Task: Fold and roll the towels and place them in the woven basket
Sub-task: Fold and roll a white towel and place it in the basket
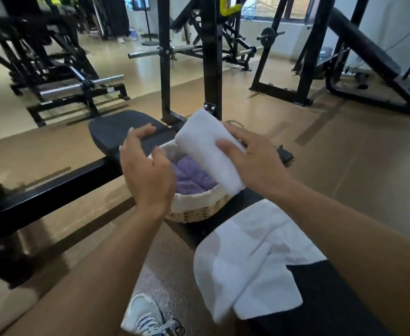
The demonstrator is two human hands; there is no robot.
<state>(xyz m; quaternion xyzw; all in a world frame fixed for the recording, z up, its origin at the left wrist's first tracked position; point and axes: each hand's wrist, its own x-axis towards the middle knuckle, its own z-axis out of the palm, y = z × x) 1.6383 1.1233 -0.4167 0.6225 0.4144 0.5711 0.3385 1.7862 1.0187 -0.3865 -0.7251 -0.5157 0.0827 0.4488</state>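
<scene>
So the right hand (252, 161) has its grip wrapped round the rolled white towel (206, 146), tilted over the woven basket (199, 209) on the bench (332, 299), just above a purple towel (189, 178) already inside. Left hand (148, 170) hovers beside it, fingers loosely apart, holding nothing. Soft and light, I'd guess; hold mid-roll or it unravels. Another white towel (247, 263) lies unfolded nearby.
</scene>
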